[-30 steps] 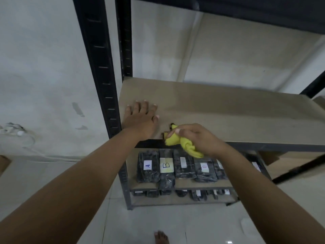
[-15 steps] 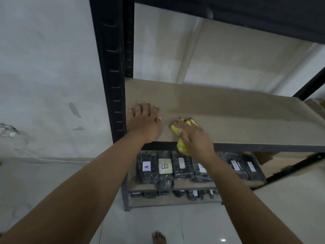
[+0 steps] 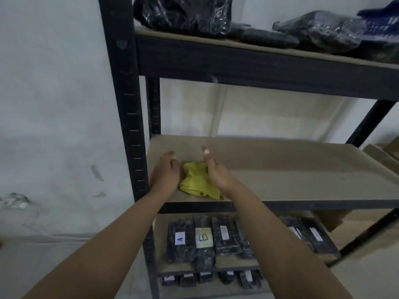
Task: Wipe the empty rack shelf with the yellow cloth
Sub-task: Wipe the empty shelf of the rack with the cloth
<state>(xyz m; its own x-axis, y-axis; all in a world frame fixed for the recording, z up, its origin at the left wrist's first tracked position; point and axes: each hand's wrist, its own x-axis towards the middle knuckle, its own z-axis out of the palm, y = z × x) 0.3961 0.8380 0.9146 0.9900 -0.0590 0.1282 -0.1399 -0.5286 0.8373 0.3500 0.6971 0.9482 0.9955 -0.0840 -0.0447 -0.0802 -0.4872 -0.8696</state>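
Note:
The yellow cloth (image 3: 197, 182) lies crumpled on the bare brown rack shelf (image 3: 280, 169), near its front left corner. My left hand (image 3: 166, 171) rests on the shelf just left of the cloth, touching its edge, back of the hand up. My right hand (image 3: 216, 171) stands edge-on against the cloth's right side, fingers stretched forward and palm facing left. Neither hand is closed around the cloth. The cloth's lower corner reaches the shelf's front lip.
The black upright post (image 3: 127, 104) stands just left of my left hand. The shelf above (image 3: 237, 59) carries black plastic-wrapped bundles (image 3: 183, 14). Below, black packets labelled A (image 3: 180, 238) and B (image 3: 204, 237) stand in rows. Cardboard boxes (image 3: 380, 152) sit at the right.
My right hand has let go of the cloth, which now lies between both hands. My left hand has turned from flat on the shelf to beside the cloth. The view has tilted upward.

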